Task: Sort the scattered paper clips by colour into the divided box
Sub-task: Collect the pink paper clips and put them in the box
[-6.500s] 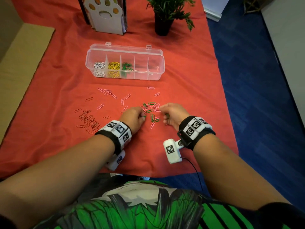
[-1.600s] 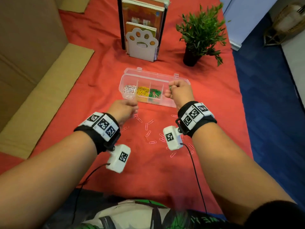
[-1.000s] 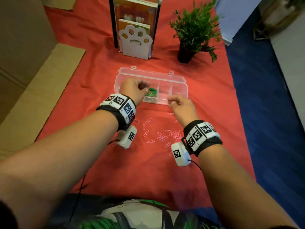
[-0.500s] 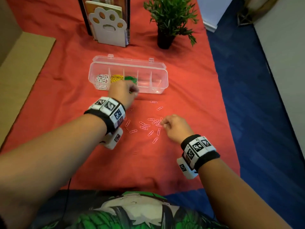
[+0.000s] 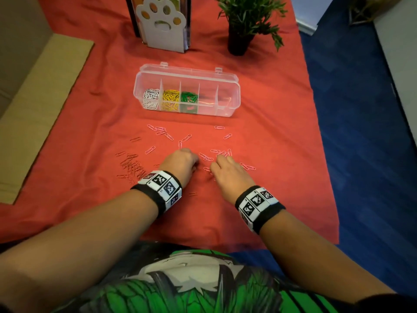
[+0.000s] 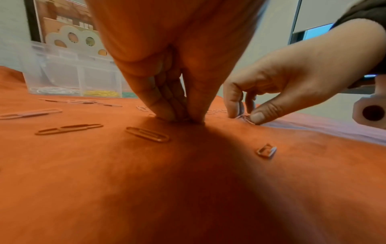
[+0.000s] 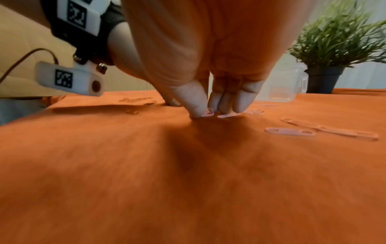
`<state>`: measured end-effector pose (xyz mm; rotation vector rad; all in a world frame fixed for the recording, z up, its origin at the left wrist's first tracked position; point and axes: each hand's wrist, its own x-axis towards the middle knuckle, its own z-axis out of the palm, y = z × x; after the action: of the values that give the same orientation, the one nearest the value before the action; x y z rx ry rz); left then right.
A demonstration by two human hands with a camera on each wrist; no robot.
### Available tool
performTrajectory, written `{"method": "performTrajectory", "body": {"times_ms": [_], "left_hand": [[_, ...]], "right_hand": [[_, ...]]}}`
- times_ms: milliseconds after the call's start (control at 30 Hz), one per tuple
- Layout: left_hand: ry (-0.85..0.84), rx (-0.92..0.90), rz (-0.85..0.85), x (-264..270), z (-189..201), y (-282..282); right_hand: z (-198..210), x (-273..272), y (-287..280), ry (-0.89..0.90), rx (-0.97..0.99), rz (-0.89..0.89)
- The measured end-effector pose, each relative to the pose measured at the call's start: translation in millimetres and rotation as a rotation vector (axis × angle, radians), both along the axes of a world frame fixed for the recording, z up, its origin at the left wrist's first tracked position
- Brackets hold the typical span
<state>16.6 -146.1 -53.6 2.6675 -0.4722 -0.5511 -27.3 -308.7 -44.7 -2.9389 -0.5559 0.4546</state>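
Note:
A clear divided box (image 5: 228, 105) stands open on the red cloth, with white clips (image 5: 150, 98), yellow clips (image 5: 171, 99) and green clips (image 5: 189, 97) in its three left compartments. Pink clips (image 5: 162, 132) lie scattered in front of it. A heap of red clips (image 5: 133, 167) lies to the left. My left hand (image 5: 180, 162) has thumb and fingers pinched together on the cloth (image 6: 181, 118) at a pink clip. My right hand (image 5: 228, 171) pinches a pink clip (image 7: 208, 113) between thumb and fingers; the pinch also shows in the left wrist view (image 6: 246, 116).
A paw-shaped bookend (image 5: 161, 21) with books and a potted plant (image 5: 242, 26) stand behind the box. Cardboard (image 5: 33, 109) lies along the left side. The cloth's right edge (image 5: 316, 132) drops to blue floor.
My left hand has come back from the box's green compartment down to the pink clips beside the right hand. The right hand stays low among the same clips.

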Motion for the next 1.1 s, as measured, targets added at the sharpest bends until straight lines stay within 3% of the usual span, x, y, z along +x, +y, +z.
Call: {"method": "performTrajectory", "body": {"times_ms": [167,233,333,433,500,567,633,733,800,900,967,1100], "left_hand": [[0.009,-0.006,0.061,-1,-3,-4],[0.018,-0.085,0.151,1,-2,-4],[0.139,-0.285,0.385,7,5,-6],[0.423,-0.597,0.674,14,13,-12],[0.579,-0.749,0.798,18,20,-17],[0.660,-0.814,0.868,22,24,-21],[0.620,-0.788,0.835,27,22,-26],[0.273,-0.367,0.452,28,12,-30],[0.061,-0.152,0.211,25,6,-31],[-0.063,-0.066,0.047,21,1,-29],[-0.091,-0.024,0.008,20,-2,-27],[-0.091,0.024,-0.033,17,-4,-28]], "right_hand": [[-11,-3,1,-0.014,0.026,-0.017],[-13,3,-5,0.063,0.122,-0.099],[-10,14,-17,0.226,0.468,-0.442],[-3,20,-29,0.433,0.895,-0.808],[6,24,-36,0.560,1.223,-1.012],[11,30,-42,0.594,1.400,-1.131],[11,35,-43,0.589,1.316,-1.142],[0,45,-40,0.580,0.997,-1.068],[-6,53,-38,0.476,0.693,-0.930],[-9,54,-30,0.245,0.230,-0.748],[-10,48,-20,0.120,0.106,-0.643],[-14,40,-1,0.032,0.065,-0.497]]}}
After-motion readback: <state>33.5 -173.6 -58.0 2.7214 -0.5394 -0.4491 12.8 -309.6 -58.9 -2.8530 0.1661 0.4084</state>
